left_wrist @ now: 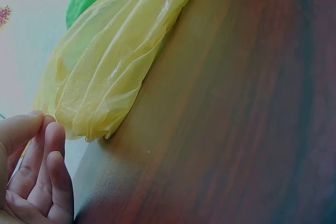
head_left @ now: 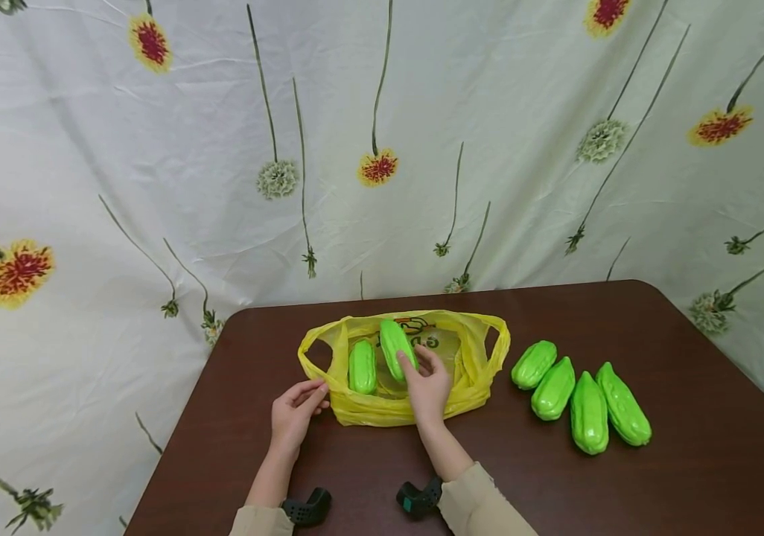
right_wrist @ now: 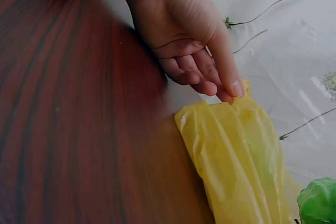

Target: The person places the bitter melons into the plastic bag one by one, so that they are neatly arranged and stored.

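Observation:
In the head view a yellow plastic bag (head_left: pixel 382 413) lies with its mouth spread open on the table. My left hand (head_left: pixel 293 420) pinches the bag's left edge between thumb and fingertips. The same pinch shows in the left wrist view and the right wrist view, where the left hand (right_wrist: pixel 181 30) appears too. My right hand (head_left: pixel 430 387) grips the lower end of a shiny, ridged green gourd (head_left: pixel 393 344), tilted over the bag's opening. Another green gourd (head_left: pixel 362 368) is inside the bag at its left.
Right of the bag, several green gourds (head_left: pixel 588 417) lie side by side on the dark brown table (head_left: pixel 704 484). A pale cloth with printed flowers (head_left: pixel 523 97) hangs behind the table. Black bands (head_left: pixel 308 508) are on both wrists.

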Tool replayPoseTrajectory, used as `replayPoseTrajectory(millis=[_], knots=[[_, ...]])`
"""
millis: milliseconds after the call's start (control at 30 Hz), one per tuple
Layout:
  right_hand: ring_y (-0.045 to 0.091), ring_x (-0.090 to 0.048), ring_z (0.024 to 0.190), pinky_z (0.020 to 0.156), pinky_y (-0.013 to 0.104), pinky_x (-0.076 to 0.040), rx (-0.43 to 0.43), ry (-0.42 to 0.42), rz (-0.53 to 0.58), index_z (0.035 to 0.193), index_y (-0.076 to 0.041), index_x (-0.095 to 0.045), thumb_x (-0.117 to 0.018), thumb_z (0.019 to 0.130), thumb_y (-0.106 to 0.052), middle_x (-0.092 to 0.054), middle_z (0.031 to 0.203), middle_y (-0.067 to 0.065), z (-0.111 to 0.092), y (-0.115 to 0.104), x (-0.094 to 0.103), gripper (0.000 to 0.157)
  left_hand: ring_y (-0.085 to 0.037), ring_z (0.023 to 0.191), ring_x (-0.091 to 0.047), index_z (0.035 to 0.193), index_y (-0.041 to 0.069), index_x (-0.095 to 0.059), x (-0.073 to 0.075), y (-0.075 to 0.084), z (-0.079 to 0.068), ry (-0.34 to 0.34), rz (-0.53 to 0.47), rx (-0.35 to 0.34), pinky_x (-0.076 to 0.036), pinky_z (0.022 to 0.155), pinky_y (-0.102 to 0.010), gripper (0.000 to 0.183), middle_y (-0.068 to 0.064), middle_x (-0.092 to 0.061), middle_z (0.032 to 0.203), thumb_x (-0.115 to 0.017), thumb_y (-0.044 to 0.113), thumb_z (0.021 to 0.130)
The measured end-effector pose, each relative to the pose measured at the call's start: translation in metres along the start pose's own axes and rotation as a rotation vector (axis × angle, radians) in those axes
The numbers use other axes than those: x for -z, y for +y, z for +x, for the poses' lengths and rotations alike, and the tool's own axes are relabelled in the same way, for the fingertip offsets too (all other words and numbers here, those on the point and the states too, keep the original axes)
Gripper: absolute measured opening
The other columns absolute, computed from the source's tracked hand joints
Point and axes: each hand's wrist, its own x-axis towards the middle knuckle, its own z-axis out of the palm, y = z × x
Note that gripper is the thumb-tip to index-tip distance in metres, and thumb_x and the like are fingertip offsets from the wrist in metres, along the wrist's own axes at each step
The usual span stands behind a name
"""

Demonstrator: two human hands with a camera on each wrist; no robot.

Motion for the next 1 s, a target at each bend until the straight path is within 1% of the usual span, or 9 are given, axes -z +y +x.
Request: replayPoseTrajectory(millis=[100, 233, 400, 567, 833, 1000], knots=[[0.027, -0.058, 0.099, 0.085, 0.038, -0.048, 0.002, -0.005, -0.017, 0.116, -0.001, -0.063, -0.076, 0.081, -0.024, -0.062, 0.11, 0.014, -0.002, 0.003, 0.0, 0.043, -0.012, 0.067, -0.065, 0.108, -0.005, -0.067, 0.001, 0.0, 0.0, 0.001, 0.0, 0.002, -0.052, 0.064, -0.023, 0.031, -0.009, -0.07, 0.093, -0.071, 0.015, 0.084], [0.026, -0.058, 0.098, 0.084, 0.039, -0.048, 0.009, -0.006, -0.041, 0.116, -0.001, -0.063, -0.076, 0.08, -0.027, -0.063, 0.109, 0.012, -0.004, 0.006, -0.001, 0.046, -0.012, 0.067, -0.065, 0.108, -0.004, -0.067, 0.001, 0.0, 0.0, 0.003, 0.0, 0.01, -0.053, 0.064, -0.024, 0.03, -0.009, -0.07, 0.091, -0.071, 0.015, 0.084], [0.027, -0.058, 0.099, 0.084, 0.04, -0.048, 0.002, -0.004, -0.058, 0.116, 0.001, -0.063, -0.076, 0.08, -0.026, -0.063, 0.109, 0.012, -0.005, 0.01, -0.001, 0.047, -0.013, 0.067, -0.065, 0.108, -0.004, -0.067, 0.001, 0.0, 0.0, 0.003, -0.001, 0.013, -0.053, 0.065, -0.024, 0.03, -0.006, -0.07, 0.089, -0.071, 0.014, 0.085], [0.026, -0.058, 0.097, 0.083, 0.041, -0.048, 0.001, -0.009, -0.087, 0.116, 0.001, -0.063, -0.076, 0.081, -0.025, -0.063, 0.108, 0.012, -0.005, 0.013, -0.002, 0.046, -0.012, 0.067, -0.065, 0.108, -0.004, -0.067, 0.0, 0.0, 0.0, -0.002, 0.002, 0.014, -0.053, 0.065, -0.024, 0.031, -0.008, -0.07, 0.091, -0.071, 0.015, 0.085], [0.026, -0.058, 0.096, 0.084, 0.041, -0.047, 0.011, -0.049, -0.144, 0.115, 0.0, -0.064, -0.075, 0.081, -0.028, -0.064, 0.106, 0.01, -0.007, 0.016, -0.004, 0.045, -0.012, 0.067, -0.065, 0.109, -0.004, -0.066, -0.001, -0.001, 0.001, -0.001, 0.007, 0.005, -0.052, 0.065, -0.023, 0.032, -0.006, -0.07, 0.091, -0.071, 0.016, 0.085], [0.026, -0.059, 0.095, 0.083, 0.041, -0.048, 0.018, -0.08, -0.185, 0.113, 0.001, -0.063, -0.074, 0.082, -0.027, -0.063, 0.105, 0.01, -0.007, 0.02, -0.005, 0.044, -0.013, 0.067, -0.065, 0.109, -0.004, -0.066, -0.001, -0.001, 0.001, 0.0, 0.011, 0.006, -0.052, 0.065, -0.023, 0.032, -0.009, -0.07, 0.093, -0.071, 0.016, 0.085]])
